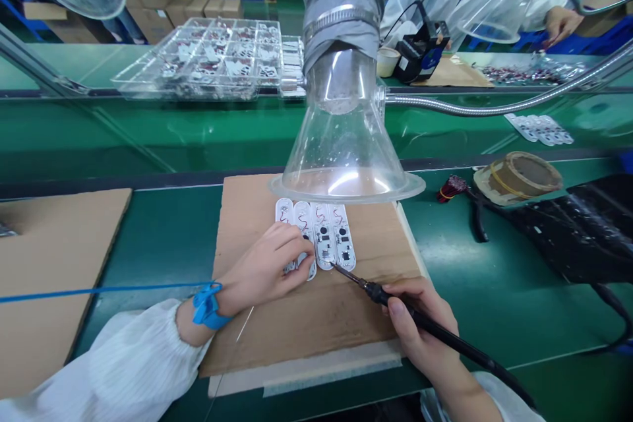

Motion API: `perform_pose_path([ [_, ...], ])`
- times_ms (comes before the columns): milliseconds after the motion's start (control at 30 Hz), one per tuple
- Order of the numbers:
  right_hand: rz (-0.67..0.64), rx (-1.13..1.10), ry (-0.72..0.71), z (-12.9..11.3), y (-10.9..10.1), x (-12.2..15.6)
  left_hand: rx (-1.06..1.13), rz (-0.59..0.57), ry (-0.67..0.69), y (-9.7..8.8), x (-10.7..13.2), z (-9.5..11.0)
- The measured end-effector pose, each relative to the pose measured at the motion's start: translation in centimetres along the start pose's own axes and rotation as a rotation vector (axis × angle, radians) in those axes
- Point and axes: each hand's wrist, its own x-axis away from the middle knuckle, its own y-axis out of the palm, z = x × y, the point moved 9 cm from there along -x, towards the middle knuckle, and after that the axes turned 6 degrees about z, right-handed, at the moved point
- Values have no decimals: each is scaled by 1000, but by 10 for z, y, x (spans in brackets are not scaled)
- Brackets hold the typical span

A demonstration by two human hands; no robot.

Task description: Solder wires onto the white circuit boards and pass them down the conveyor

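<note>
My right hand grips a black soldering iron. Its tip reaches the lower end of the white circuit boards, which lie side by side in a strip. These oval boards carry small black parts and short red wires. Over the left boards rests my left hand, fingers curled and pinched together. A thin solder wire trails from beneath that hand toward the table's front edge; its end at the fingers is hidden. A blue wrist strap is tied round my left wrist. Under the boards lies a cardboard sheet.
A clear fume hood hangs just beyond the boards. To the right are a bundle of wires, a round tin and a black bag-like cover. Clear compartment trays stand behind. Across the bench, a co-worker's hand shows.
</note>
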Motion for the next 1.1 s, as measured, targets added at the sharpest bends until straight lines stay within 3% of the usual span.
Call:
perform_pose_path([
  [233, 28, -38, 20, 6, -2, 2, -13, -4, -3, -1, -1, 0],
  [400, -32, 3, 11, 7, 3, 2, -3, -4, 11, 1, 0, 0],
  [567, 25, -27, 16, 7, -2, 2, -9, -2, 5, 1, 1, 0],
  [767, -59, 46, -21, -1, 5, -2, -12, -23, -1, 2, 1, -1],
  [967, -26, -1, 1, 7, 1, 3, -2, 4, 6, 0, 3, 0],
  [1100, -55, 28, -20, -1, 4, -1, -2, -7, 4, 0, 2, 0],
])
